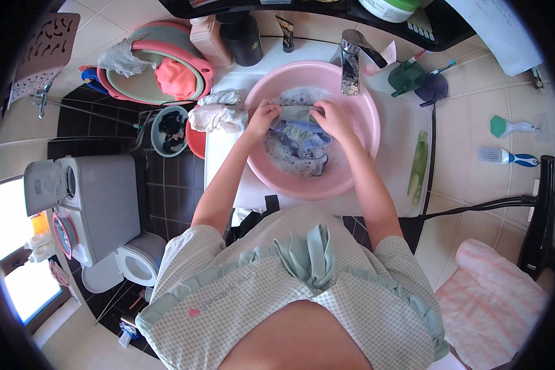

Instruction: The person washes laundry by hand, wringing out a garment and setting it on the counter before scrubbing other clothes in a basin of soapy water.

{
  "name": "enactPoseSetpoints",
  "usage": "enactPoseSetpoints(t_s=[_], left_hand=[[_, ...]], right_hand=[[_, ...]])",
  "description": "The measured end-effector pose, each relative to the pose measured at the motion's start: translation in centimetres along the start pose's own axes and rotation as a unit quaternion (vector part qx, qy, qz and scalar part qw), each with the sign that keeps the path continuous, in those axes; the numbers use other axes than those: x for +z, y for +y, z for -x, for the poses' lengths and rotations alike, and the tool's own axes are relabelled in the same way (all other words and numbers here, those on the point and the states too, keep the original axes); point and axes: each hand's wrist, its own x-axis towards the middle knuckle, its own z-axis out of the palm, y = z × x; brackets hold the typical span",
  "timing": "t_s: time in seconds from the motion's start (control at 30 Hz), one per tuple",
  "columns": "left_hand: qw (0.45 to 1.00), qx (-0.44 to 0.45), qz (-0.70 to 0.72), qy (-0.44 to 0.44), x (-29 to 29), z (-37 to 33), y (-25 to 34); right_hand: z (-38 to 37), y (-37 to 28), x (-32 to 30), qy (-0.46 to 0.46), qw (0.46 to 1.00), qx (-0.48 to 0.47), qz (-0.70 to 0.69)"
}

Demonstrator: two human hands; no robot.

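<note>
Over a round pink basin [367, 126] of soapy water, my left hand [265, 117] and my right hand [333, 118] grip the two ends of a wet grey cloth [296, 113]. The cloth is stretched sideways between them, near the far side of the basin. Fingers of both hands are closed on it; the exact kind of garment cannot be made out. Below it, bluish wet laundry [308, 139] lies in the foam, with a dark-edged piece [314, 165] closest to me.
A chrome faucet [350, 61] stands at the basin's far right edge. White cloths [219, 114] lie on the counter's left, near bottles [243, 40]. Purple and green cups [407, 77] and a green comb [419, 166] sit right. A bucket of dark laundry [170, 131] stands left.
</note>
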Motion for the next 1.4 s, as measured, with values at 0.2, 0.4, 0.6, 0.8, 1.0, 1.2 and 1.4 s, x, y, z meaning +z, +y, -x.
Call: enactPoseSetpoints(t_s=[0.2, 0.4, 0.6, 0.8, 1.0, 1.2, 1.4], left_hand=[[0.993, -0.091, 0.047, 0.062, 1.4, -1.0, -1.2], [0.944, -0.108, -0.308, 0.038, 4.2, -0.4, -0.7], [0.919, -0.111, -0.378, 0.012, 5.8, -0.8, -2.8], [0.961, -0.194, 0.180, 0.076, 4.8, -2.0, -1.3], [0.988, -0.104, 0.035, 0.112, 6.6, -1.5, 3.9], [0.987, -0.132, 0.080, 0.054, 3.7, -2.8, 5.8], [0.984, -0.124, 0.113, 0.056, 4.3, -2.5, 4.0]], right_hand=[[-0.5, 0.1, 3.5, 0.003, 0.993, 0.105, 0.048], [-0.4, -0.2, 5.2, -0.039, 0.973, 0.134, 0.184], [-0.4, 1.2, 7.2, 0.045, 0.960, 0.057, 0.270], [-0.9, -0.3, 5.5, 0.112, 0.975, 0.112, -0.154], [-0.6, -3.3, 5.9, 0.200, 0.929, 0.158, -0.267], [0.5, -8.0, 4.3, 0.225, 0.940, 0.128, -0.222], [0.0, -7.7, 4.3, 0.190, 0.954, 0.175, -0.153]])
